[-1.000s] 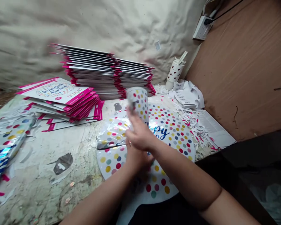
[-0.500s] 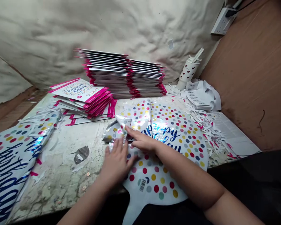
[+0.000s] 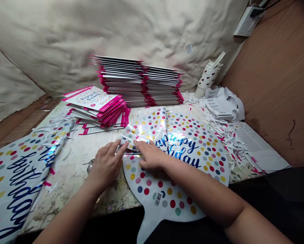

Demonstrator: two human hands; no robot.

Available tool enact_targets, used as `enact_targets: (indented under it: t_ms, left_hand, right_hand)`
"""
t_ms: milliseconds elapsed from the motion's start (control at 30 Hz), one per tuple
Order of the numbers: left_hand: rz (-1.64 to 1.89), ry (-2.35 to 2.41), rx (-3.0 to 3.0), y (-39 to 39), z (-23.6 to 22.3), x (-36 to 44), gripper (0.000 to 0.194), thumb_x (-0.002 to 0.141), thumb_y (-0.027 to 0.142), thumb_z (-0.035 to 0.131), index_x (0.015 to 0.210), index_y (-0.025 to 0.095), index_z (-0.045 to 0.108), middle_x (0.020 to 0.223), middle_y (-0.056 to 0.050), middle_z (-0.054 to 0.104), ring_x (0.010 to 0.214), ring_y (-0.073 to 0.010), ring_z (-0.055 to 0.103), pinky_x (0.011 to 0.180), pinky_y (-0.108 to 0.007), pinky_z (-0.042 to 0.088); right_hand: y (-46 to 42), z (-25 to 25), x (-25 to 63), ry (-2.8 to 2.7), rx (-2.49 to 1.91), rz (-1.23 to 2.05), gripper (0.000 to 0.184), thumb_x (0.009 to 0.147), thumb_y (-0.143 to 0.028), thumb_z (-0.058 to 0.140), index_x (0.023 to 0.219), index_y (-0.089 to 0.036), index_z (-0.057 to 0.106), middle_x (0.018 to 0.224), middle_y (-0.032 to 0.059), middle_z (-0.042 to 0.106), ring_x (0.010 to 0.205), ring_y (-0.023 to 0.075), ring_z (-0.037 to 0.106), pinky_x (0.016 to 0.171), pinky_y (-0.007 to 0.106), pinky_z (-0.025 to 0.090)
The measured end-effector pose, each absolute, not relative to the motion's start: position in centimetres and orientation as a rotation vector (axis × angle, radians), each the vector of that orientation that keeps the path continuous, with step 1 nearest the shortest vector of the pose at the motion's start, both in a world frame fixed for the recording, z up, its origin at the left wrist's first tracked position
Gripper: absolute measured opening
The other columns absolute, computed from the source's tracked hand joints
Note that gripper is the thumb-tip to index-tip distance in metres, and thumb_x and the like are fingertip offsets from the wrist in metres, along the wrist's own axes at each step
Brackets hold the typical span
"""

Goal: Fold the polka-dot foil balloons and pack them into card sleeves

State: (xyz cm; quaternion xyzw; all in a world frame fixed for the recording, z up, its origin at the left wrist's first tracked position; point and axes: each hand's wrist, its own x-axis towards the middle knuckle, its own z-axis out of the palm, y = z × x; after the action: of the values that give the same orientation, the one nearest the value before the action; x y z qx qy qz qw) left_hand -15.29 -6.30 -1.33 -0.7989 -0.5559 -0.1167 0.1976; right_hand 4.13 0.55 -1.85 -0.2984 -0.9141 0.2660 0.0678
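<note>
A flat foil balloon (image 3: 177, 205), white with coloured dots and blue "happy birthday" lettering, lies before me, its neck hanging over the table's front edge. Its left side is folded over into a flap (image 3: 152, 123). My right hand (image 3: 152, 156) presses on this flap, index finger stretched along it. At the balloon's left edge is my left hand (image 3: 105, 164), fingers apart, with the fingertips at the flap's corner. Whether they touch the foil is hard to see. A barcode label (image 3: 157, 199) shows on the lower part.
More dotted foil balloons (image 3: 20, 176) lie at the left. Behind are a tall stack of pink-edged packets (image 3: 142, 84) and a smaller pile (image 3: 96, 105). On the right stand a heart-patterned tumbler (image 3: 208, 78), a label roll (image 3: 224, 103) and paper scraps (image 3: 228, 145).
The raised silver-backed corner of the flap now lies flatter. My left hand has moved left off the balloon to its edge, while my right hand stays on the flap. The view has shifted slightly.
</note>
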Motion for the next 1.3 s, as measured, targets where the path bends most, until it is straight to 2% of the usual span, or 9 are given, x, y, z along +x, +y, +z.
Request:
enact_targets:
  t_ms: [200,433,567,667,767,933,1067,1200,1300]
  left_hand:
    - [-0.300,-1.493,-2.070,-4.9,0.9,-15.9,0.013,0.079,0.020,0.053,0.079,0.019,0.066,0.109,-0.011,0.063,0.104,-0.0321,0.052,0.088,-0.048,0.038]
    - [-0.465,-1.385,-2.394,-7.0,-0.8,-11.7,0.021,0.085,0.026,0.049,0.093,0.014,0.064,0.105,-0.013,0.062,0.102,-0.0248,0.055,0.090,-0.038,0.043]
    - [-0.211,-1.664,-2.493,-7.6,-3.8,-10.9,0.059,0.085,0.048,0.043,0.131,0.012,0.044,0.136,-0.019,0.043,0.126,-0.0347,0.037,0.098,-0.047,0.037]
    - [-0.109,-1.929,-2.441,-7.3,-4.5,-11.0,0.071,0.082,0.058,0.040,0.138,0.015,0.033,0.144,-0.019,0.030,0.132,-0.0369,0.026,0.101,-0.051,0.031]
    - [-0.090,-2.002,-2.444,-6.8,-4.3,-11.2,0.072,0.082,0.059,0.039,0.138,0.015,0.034,0.145,-0.019,0.029,0.134,-0.0367,0.023,0.103,-0.051,0.029]
    - [-0.458,-1.990,-2.397,-6.4,-3.0,-12.9,0.060,0.085,0.047,0.043,0.136,0.018,0.034,0.140,-0.017,0.038,0.128,-0.0315,0.036,0.101,-0.048,0.036]
    - [-0.833,-1.785,-2.144,-7.2,-1.1,-12.8,0.074,0.081,0.033,0.054,0.142,0.019,0.016,0.147,-0.019,0.021,0.134,-0.0338,0.023,0.105,-0.054,0.027]
    - [-0.911,-1.478,-2.454,-9.6,-0.9,-10.1,0.051,0.077,0.011,0.055,0.125,0.020,0.041,0.129,-0.016,0.045,0.121,-0.0308,0.043,0.098,-0.050,0.038]
    - [-1.038,-1.354,-2.621,-11.6,-1.7,-7.9,0.033,0.076,0.002,0.053,0.103,0.019,0.054,0.102,-0.010,0.059,0.100,-0.0238,0.055,0.086,-0.041,0.046]
  right_hand:
    - [0.6,-2.4,3.9,-2.608,-0.979,0.522,0.060,0.078,-0.031,0.051,0.131,-0.006,0.040,0.131,0.0163,0.048,0.121,0.0244,0.044,0.101,0.033,0.036]
    - [1.7,-2.2,4.4,-2.582,-1.106,0.453,0.035,0.080,-0.011,0.046,0.113,-0.015,0.056,0.107,0.0106,0.065,0.098,0.0205,0.060,0.083,0.030,0.046]
    - [3.3,4.9,10.5,-2.430,-1.279,0.345,0.029,0.083,-0.011,0.042,0.101,-0.016,0.064,0.083,0.0078,0.069,0.071,0.0182,0.062,0.064,0.029,0.047]
    - [3.7,12.3,16.5,-1.906,-1.223,-0.166,0.020,0.082,-0.015,0.049,0.089,-0.015,0.067,0.076,0.0049,0.066,0.070,0.0150,0.059,0.063,0.026,0.043]
    - [3.5,16.1,19.9,-1.868,-1.121,-0.336,0.015,0.081,-0.026,0.056,0.078,-0.015,0.066,0.064,0.0007,0.059,0.061,0.0120,0.055,0.056,0.024,0.039]
    - [1.8,10.5,18.5,-2.207,-0.899,0.004,0.017,0.084,-0.021,0.049,0.084,-0.021,0.066,0.082,0.0007,0.067,0.078,0.0157,0.061,0.072,0.031,0.046]
    - [-0.4,1.9,16.7,-2.505,-0.666,0.348,0.025,0.082,-0.011,0.043,0.090,-0.022,0.064,0.098,0.0040,0.068,0.095,0.0170,0.061,0.093,0.039,0.041]
    - [-1.6,-2.5,17.0,-2.508,-0.714,0.609,0.033,0.074,-0.004,0.043,0.096,-0.020,0.062,0.102,0.0065,0.066,0.099,0.0163,0.059,0.093,0.035,0.042]
    - [-1.7,-2.1,17.5,-2.595,-0.738,0.783,0.048,0.069,-0.016,0.056,0.118,-0.019,0.054,0.124,0.0094,0.055,0.120,0.0216,0.045,0.103,0.040,0.032]
